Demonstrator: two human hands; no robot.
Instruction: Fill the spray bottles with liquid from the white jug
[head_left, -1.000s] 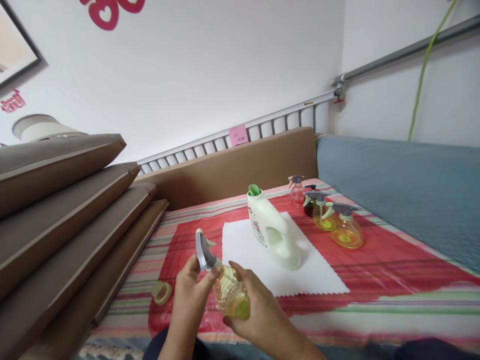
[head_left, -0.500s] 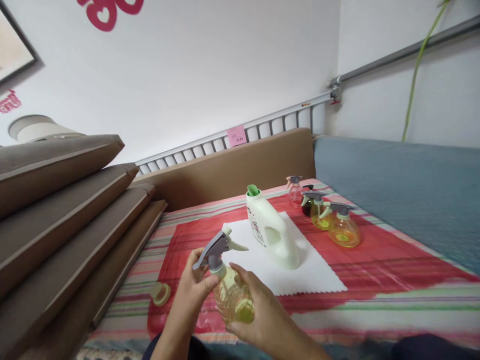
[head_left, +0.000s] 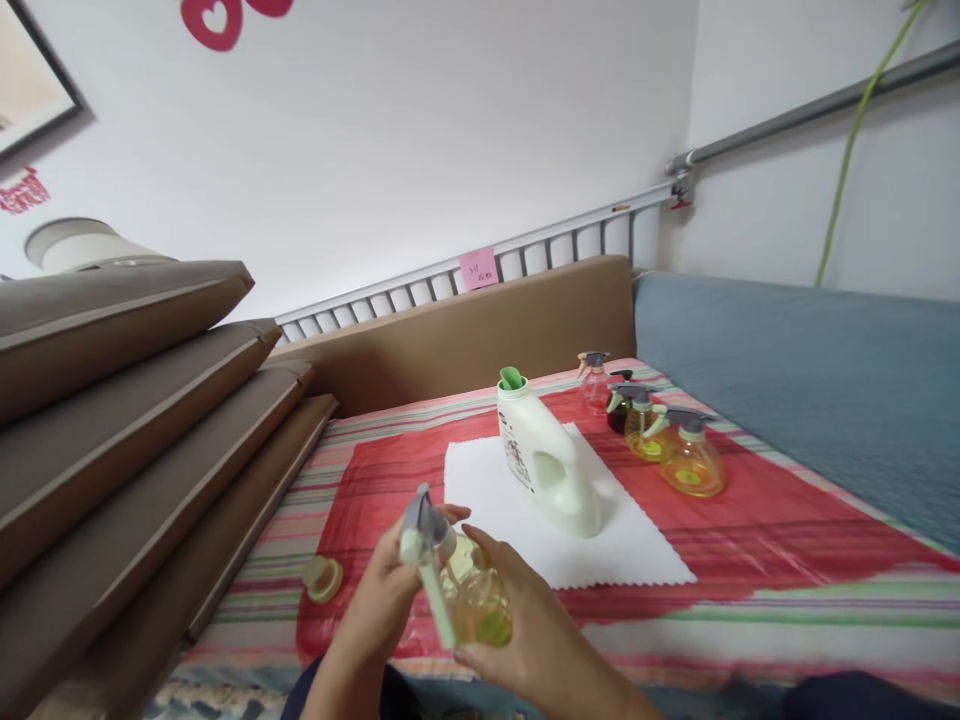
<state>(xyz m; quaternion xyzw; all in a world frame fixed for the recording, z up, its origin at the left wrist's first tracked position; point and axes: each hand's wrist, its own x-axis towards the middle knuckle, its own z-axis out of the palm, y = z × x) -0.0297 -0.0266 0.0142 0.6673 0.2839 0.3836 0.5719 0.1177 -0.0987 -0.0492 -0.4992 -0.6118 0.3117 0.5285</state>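
Observation:
My right hand (head_left: 529,625) wraps the round body of a small clear spray bottle (head_left: 480,600) with yellow-green liquid, low in the middle of the view. My left hand (head_left: 382,595) pinches the grey spray head (head_left: 420,520) at the bottle's neck; the pale trigger points down toward me. A white detergent jug (head_left: 544,460) with an open green spout stands on a white cloth (head_left: 637,545) just beyond. A loose pale cap (head_left: 322,578) lies on the striped cover to the left.
Several small spray bottles (head_left: 686,462) stand in a row at the right on the red striped cover (head_left: 787,540). Brown cushions (head_left: 127,420) are stacked at the left. A brown headboard (head_left: 480,330) and rail lie behind, a blue mattress (head_left: 810,370) at the right.
The spray head has turned in my left hand: its trigger pointed right half a second ago and now points down toward me. The bottle stays in my right hand.

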